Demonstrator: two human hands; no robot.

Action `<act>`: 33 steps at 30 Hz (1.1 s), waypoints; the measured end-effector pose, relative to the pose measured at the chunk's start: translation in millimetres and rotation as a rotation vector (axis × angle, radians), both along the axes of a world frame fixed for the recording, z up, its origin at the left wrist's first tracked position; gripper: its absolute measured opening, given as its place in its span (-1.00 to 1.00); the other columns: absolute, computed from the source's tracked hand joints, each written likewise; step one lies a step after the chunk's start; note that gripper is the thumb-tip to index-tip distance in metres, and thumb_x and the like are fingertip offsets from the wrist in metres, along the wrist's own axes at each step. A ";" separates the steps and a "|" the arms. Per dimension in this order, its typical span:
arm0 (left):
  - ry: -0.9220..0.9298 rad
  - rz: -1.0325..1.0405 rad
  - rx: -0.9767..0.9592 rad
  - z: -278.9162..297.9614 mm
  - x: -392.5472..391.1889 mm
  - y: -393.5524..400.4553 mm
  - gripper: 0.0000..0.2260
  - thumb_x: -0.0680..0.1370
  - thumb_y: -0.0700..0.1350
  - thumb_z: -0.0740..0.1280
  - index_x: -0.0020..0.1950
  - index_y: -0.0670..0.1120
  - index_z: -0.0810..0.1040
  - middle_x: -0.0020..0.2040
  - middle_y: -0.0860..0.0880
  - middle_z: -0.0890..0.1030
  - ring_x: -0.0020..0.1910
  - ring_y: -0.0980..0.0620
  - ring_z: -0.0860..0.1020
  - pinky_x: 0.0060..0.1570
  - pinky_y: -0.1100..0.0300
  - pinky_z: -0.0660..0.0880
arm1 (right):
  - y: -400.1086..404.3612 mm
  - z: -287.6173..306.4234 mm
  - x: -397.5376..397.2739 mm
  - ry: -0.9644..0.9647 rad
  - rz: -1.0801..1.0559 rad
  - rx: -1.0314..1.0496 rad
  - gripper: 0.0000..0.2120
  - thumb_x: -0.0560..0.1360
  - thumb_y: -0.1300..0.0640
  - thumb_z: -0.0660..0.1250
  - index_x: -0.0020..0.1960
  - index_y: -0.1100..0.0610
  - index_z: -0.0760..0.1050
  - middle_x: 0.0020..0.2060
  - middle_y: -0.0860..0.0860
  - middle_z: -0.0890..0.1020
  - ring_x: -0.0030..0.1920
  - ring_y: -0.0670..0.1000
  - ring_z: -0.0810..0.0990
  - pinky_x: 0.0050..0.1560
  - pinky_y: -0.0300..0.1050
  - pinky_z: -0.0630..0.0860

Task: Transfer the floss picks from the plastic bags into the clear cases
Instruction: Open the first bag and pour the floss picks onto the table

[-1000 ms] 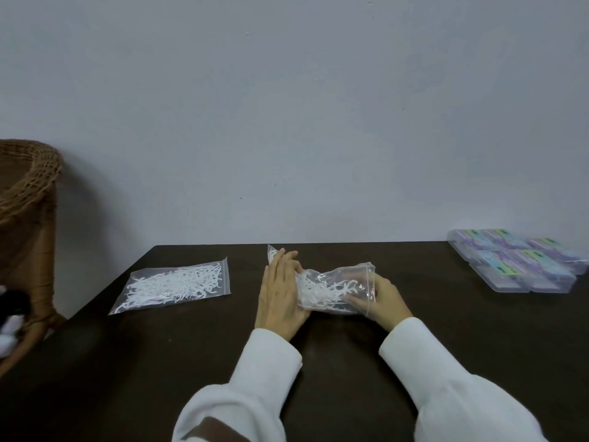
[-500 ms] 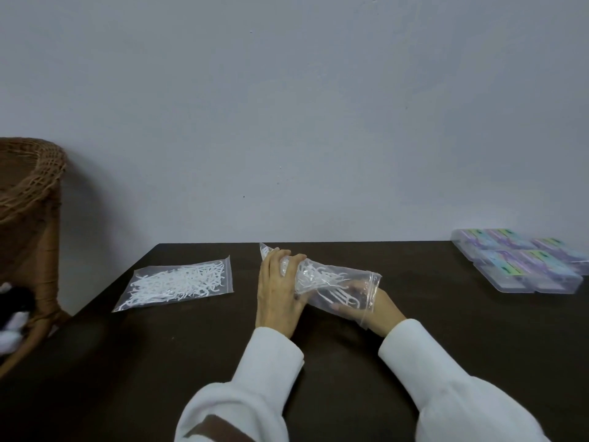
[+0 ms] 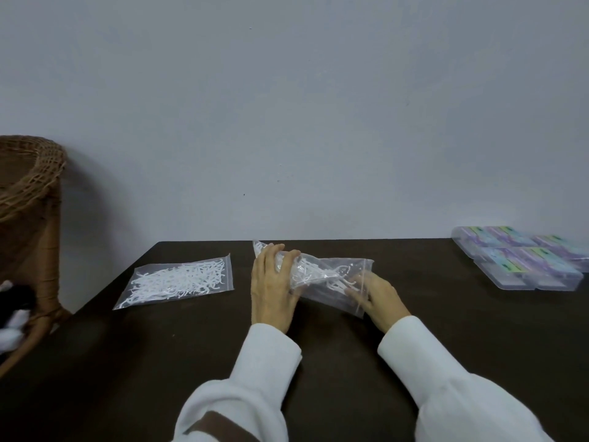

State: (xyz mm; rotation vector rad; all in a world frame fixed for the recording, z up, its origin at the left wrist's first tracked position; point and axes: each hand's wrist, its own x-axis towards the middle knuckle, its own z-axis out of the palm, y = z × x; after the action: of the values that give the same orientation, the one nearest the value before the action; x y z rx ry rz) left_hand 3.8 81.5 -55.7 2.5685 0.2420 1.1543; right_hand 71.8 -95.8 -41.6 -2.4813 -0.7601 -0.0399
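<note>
- The left hand [image 3: 274, 288] sits at the centre of the frame, fingers curled over the far, closed end of a clear plastic bag [image 3: 322, 282], gripping it just above the dark bench [image 3: 446, 330].
- The right hand [image 3: 374, 295] is just right of centre; its fingers reach into the bag's open mouth and show through the plastic, pinching at the floss picks [image 3: 322, 272] inside. How many it holds cannot be told.
- The held bag lies tilted, its far end towards the upper left under the left hand and its mouth towards the lower right at the right hand. A loose tangle of white picks fills its middle.
- A second bag [image 3: 178, 283] lies flat on the bench at centre left, well apart from the hands, with white picks spread across its whole inside.
- The clear cases [image 3: 522, 260] stand grouped at the right edge of the frame near the bench's back edge, touching one another, with purple and green labels showing. They lie well apart from the hands; their far right side is cut off by the frame.
- Both forearms wear white sleeves [image 3: 414, 352], coming in from the lower edge.
- A wicker chair [image 3: 35, 199] stands at the left edge of the frame beside the bench, against the pale wall [image 3: 287, 106].
</note>
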 end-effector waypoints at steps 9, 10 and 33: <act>-0.038 0.163 -0.084 3.8 -5.6 11.9 -0.49 0.34 -0.21 0.54 0.25 -0.05 0.50 0.30 -0.14 0.41 0.36 -0.13 0.32 0.29 -0.09 0.40 | -11.1 -4.4 5.8 0.167 0.044 0.327 -0.92 0.59 0.15 0.17 -0.02 0.09 0.44 -0.14 0.05 0.60 -0.20 -0.12 0.58 -0.16 -0.31 0.52; -0.050 0.186 -0.097 4.1 -5.9 13.0 -0.49 0.34 -0.20 0.53 0.25 -0.05 0.50 0.30 -0.14 0.41 0.36 -0.13 0.31 0.29 -0.09 0.39 | -12.6 -5.2 6.9 0.175 0.020 0.322 -0.92 0.59 0.14 0.16 -0.02 0.07 0.43 -0.17 0.03 0.60 -0.20 -0.10 0.58 -0.11 -0.26 0.52; -0.031 -0.013 -0.121 8.0 -4.5 0.8 -0.47 0.34 -0.15 0.54 0.27 -0.03 0.49 0.33 -0.07 0.36 0.36 0.03 0.23 0.29 0.14 0.33 | -4.3 -3.0 -4.6 0.120 0.191 0.523 -0.70 0.53 0.13 0.27 0.23 -0.08 0.37 0.27 -0.03 0.44 0.25 -0.09 0.45 0.18 -0.28 0.43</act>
State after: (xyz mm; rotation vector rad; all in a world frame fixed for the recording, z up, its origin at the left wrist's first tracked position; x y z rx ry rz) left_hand -0.7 82.2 -47.7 2.4416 0.2785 1.1374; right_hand 67.3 -100.2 -44.6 -1.8946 -0.8112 -0.0166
